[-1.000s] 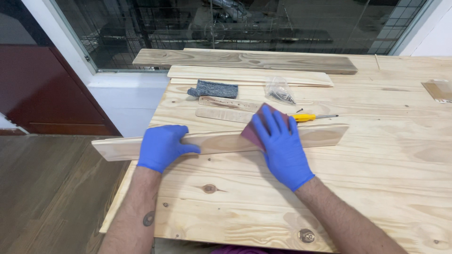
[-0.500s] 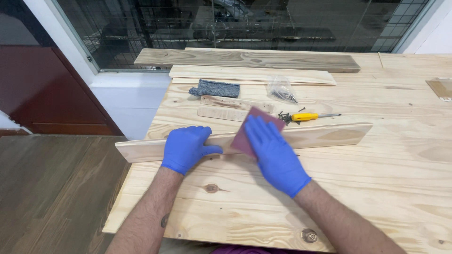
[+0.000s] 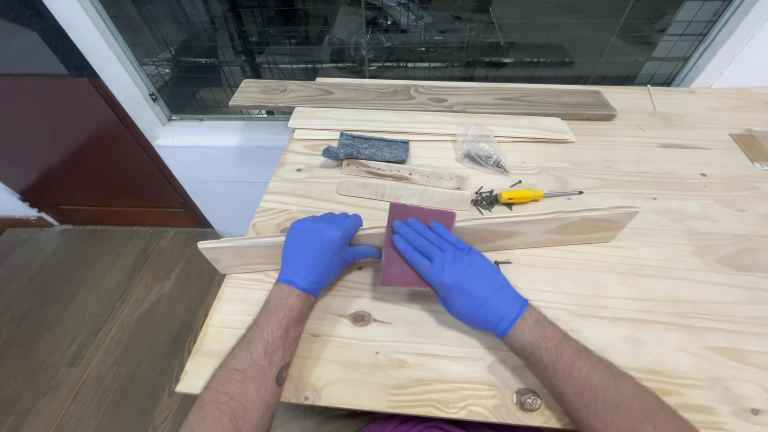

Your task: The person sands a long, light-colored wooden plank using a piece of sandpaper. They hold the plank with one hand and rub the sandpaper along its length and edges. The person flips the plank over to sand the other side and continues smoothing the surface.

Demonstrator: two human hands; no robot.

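A long pale wooden plank (image 3: 552,226) stands on its edge across the light wood table (image 3: 656,320). My left hand (image 3: 318,250), in a blue glove, grips the plank near its left part. My right hand (image 3: 458,272), also gloved in blue, presses a dark red sheet of sandpaper (image 3: 410,240) flat against the plank's near face, fingers spread over the sheet. The two hands are almost touching.
Behind the plank lie two short wooden strips (image 3: 404,184), a yellow-handled screwdriver (image 3: 534,194), loose dark screws (image 3: 483,201), a clear bag of screws (image 3: 480,148), a grey cloth (image 3: 366,148) and long boards (image 3: 424,98). The plank's left end overhangs the table edge above a wood floor (image 3: 88,320).
The plank has shifted to the right along the table. My right hand has slid the sandpaper leftward toward my left hand, and the sheet now lies flatter and more visible.
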